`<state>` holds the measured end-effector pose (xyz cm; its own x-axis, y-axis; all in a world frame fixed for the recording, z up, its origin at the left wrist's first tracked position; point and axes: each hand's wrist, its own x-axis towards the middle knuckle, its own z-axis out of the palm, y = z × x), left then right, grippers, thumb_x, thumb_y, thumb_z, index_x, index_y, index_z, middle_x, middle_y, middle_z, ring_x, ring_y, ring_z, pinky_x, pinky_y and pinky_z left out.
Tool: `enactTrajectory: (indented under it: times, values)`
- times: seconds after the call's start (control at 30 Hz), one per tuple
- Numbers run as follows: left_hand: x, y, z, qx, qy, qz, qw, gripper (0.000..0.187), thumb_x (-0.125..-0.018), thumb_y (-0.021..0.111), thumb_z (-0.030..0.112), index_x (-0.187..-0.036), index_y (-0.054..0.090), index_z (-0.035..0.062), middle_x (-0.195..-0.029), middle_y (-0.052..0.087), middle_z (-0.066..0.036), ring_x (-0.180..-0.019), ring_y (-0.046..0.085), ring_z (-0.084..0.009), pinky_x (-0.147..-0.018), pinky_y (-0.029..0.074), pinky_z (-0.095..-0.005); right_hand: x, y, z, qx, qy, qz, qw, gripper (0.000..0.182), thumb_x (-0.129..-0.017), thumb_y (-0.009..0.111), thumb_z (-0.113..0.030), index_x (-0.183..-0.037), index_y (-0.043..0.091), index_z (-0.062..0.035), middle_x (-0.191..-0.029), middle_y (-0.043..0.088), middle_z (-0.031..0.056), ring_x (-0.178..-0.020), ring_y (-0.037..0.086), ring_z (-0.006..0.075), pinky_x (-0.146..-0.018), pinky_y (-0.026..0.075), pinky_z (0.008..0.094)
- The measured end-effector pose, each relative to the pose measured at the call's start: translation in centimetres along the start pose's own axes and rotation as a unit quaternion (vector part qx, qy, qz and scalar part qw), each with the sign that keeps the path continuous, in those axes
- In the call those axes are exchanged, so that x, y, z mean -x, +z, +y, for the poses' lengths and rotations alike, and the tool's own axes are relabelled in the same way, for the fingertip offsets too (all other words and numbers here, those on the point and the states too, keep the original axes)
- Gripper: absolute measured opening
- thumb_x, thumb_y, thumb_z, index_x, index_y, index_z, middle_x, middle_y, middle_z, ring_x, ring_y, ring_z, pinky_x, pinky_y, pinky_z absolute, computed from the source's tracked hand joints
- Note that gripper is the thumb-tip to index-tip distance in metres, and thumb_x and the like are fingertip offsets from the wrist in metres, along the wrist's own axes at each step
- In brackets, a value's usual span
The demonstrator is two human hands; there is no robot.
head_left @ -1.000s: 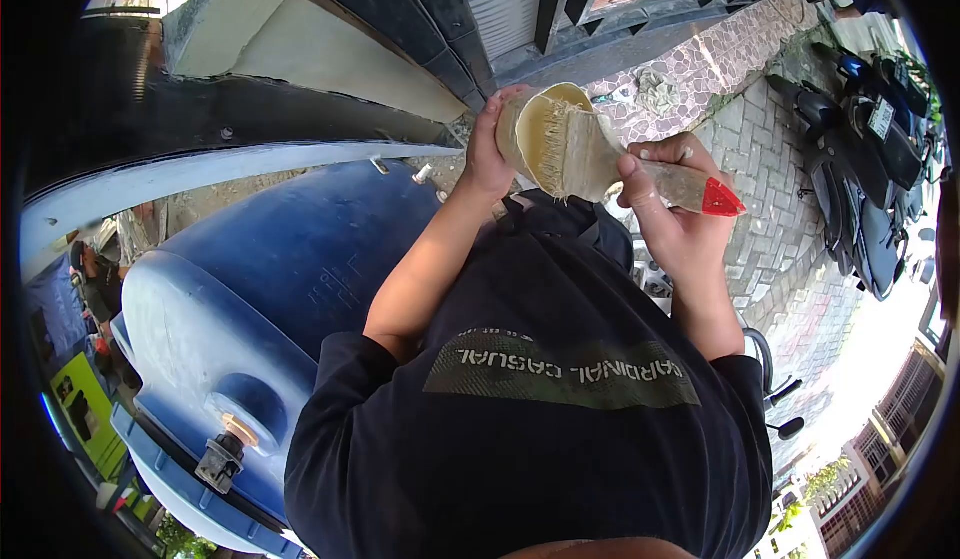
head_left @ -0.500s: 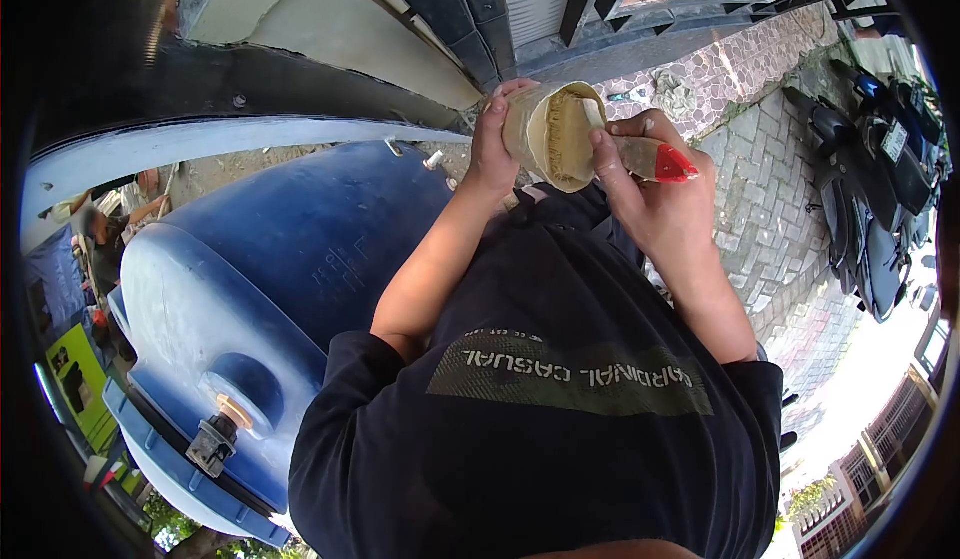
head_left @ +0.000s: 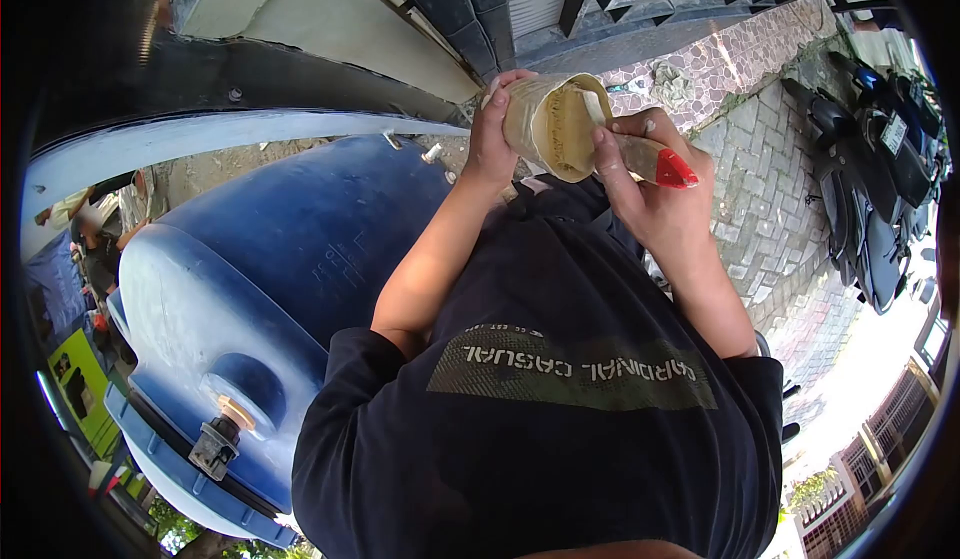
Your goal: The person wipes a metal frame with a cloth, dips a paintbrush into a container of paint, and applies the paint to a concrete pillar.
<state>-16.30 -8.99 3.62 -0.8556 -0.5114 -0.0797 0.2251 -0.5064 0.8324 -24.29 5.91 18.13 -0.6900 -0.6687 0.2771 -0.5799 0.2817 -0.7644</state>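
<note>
My left hand (head_left: 494,139) is wrapped round a pale, cream-smeared cup (head_left: 528,124), tilted so that its mouth faces me. Inside it a tan, creamy substance (head_left: 570,134) shows, with a rough streaked edge. In my right hand (head_left: 665,179) is what looks like a paintbrush with a red-tipped handle (head_left: 677,168); the thumb and fingers pinch it at the cup's rim. A whitish part of the tool reaches into the cup's mouth, its end partly hidden. White smears mark my fingers.
A large blue tank (head_left: 310,219) with a fitting (head_left: 216,446) lies to my left. Parked motorcycles (head_left: 870,189) stand at right on paving (head_left: 765,189). A rag (head_left: 672,86) lies on the tiled ground ahead. Another person (head_left: 97,249) is at far left.
The cup has shifted up slightly in view, its mouth turned a little. The whitish part of the tool sits slightly higher at the rim. Both hands keep their hold.
</note>
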Motion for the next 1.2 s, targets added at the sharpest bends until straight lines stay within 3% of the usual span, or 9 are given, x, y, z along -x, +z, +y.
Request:
enactTrajectory:
  times: [0.3, 0.37, 0.57, 0.63, 0.73, 0.83, 0.97, 1.07, 1.2]
  values:
    - [-0.1, -0.6, 0.0, 0.093, -0.063, 0.007, 0.994, 0.054, -0.094, 0.038, 0.050, -0.124, 0.041, 0.0048, -0.119, 0.052, -0.008, -0.115, 0.049, -0.0183, -0.098, 0.038, -0.0337, -0.7, 1.1, 2.7, -0.084, 0.043, 0.085, 0.992, 0.013, -0.083, 0.065, -0.012, -0.082, 0.059, -0.0002, -0.063, 0.064, 0.0101, -0.058, 0.066, 0.0182, -0.052, 0.049, 0.0276]
    - [-0.2, -1.5, -0.3, 0.115, -0.098, -0.035, 0.988, 0.058, -0.093, 0.040, 0.053, -0.125, 0.039, 0.0055, -0.122, 0.049, -0.008, -0.117, 0.047, -0.0185, -0.099, 0.037, -0.0338, -1.1, 1.9, 4.0, -0.195, 0.032, 0.109, 0.974, 0.015, -0.084, 0.065, -0.012, -0.082, 0.059, 0.0012, -0.064, 0.065, 0.0094, -0.058, 0.064, 0.0147, -0.053, 0.048, 0.0263]
    - [0.1, -0.4, 1.7, 0.059, -0.031, -0.125, 0.990, 0.096, -0.067, 0.071, 0.061, -0.132, 0.031, 0.0035, -0.130, 0.043, -0.008, -0.120, 0.044, -0.0175, -0.100, 0.038, -0.0348, -1.9, 0.7, 1.7, -0.241, 0.123, 0.064, 0.961, 0.016, -0.084, 0.064, -0.013, -0.080, 0.058, 0.0013, -0.061, 0.059, 0.0047, -0.056, 0.057, 0.0077, -0.049, 0.043, 0.0248]
    - [0.3, -0.5, 2.4, -0.001, -0.008, -0.154, 0.988, 0.110, -0.051, 0.087, 0.048, -0.134, 0.031, 0.0021, -0.128, 0.045, -0.008, -0.120, 0.044, -0.0176, -0.100, 0.038, -0.0355, -2.3, 0.8, 1.8, -0.205, 0.053, 0.073, 0.974, 0.015, -0.084, 0.064, -0.012, -0.080, 0.058, 0.0009, -0.060, 0.059, 0.0048, -0.055, 0.057, 0.0085, -0.049, 0.043, 0.0248]
    - [0.4, -0.4, 4.4, -0.108, -0.005, -0.180, 0.978, 0.111, -0.044, 0.093, 0.031, -0.133, 0.033, 0.0017, -0.125, 0.048, -0.008, -0.118, 0.047, -0.0184, -0.099, 0.039, -0.0354, -2.4, 0.6, 1.3, -0.208, 0.040, 0.029, 0.977, 0.014, -0.083, 0.064, -0.012, -0.080, 0.058, 0.0004, -0.062, 0.059, 0.0059, -0.056, 0.059, 0.0105, -0.051, 0.044, 0.0258]
    - [0.3, -1.2, 5.6, -0.145, -0.042, -0.196, 0.969, 0.105, -0.044, 0.092, 0.022, -0.131, 0.036, 0.0018, -0.122, 0.050, -0.008, -0.115, 0.049, -0.0188, -0.097, 0.040, -0.0355, -2.6, -0.2, 0.2, -0.187, 0.022, -0.047, 0.981, 0.009, -0.087, 0.060, -0.005, -0.084, 0.056, 0.0022, -0.081, 0.062, 0.0087, -0.071, 0.057, 0.0103, -0.064, 0.045, 0.0243]
    - [-0.2, -2.6, 4.7, -0.169, 0.008, -0.190, 0.967, 0.102, -0.046, 0.090, 0.020, -0.130, 0.036, 0.0021, -0.122, 0.050, -0.008, -0.114, 0.049, -0.0183, -0.096, 0.040, -0.0351, -2.6, -0.7, -1.2, -0.237, -0.006, -0.016, 0.971, 0.011, -0.080, 0.066, -0.008, -0.081, 0.059, 0.0002, -0.073, 0.063, 0.0116, -0.068, 0.066, 0.0201, -0.059, 0.049, 0.0283]
    - [-0.3, -2.7, 4.9, -0.194, 0.042, -0.173, 0.965, 0.100, -0.047, 0.090, 0.021, -0.130, 0.037, 0.0025, -0.122, 0.051, -0.009, -0.114, 0.048, -0.0187, -0.096, 0.040, -0.0347, -2.7, -1.5, -1.9, -0.172, -0.126, -0.064, 0.975, 0.015, -0.073, 0.071, -0.002, -0.081, 0.060, 0.0003, -0.084, 0.064, 0.0144, -0.083, 0.066, 0.0292, -0.068, 0.053, 0.0324]
    - [-0.2, -2.5, 5.9, -0.268, 0.071, -0.174, 0.945, 0.099, -0.047, 0.090, 0.022, -0.130, 0.038, 0.0036, -0.121, 0.051, -0.008, -0.113, 0.049, -0.0187, -0.096, 0.039, -0.0340, -3.1, -2.4, -2.0, -0.108, -0.218, -0.114, 0.963, 0.018, -0.071, 0.072, 0.000, -0.087, 0.063, 0.0007, -0.087, 0.064, 0.0133, -0.084, 0.066, 0.0276, -0.071, 0.054, 0.0338]
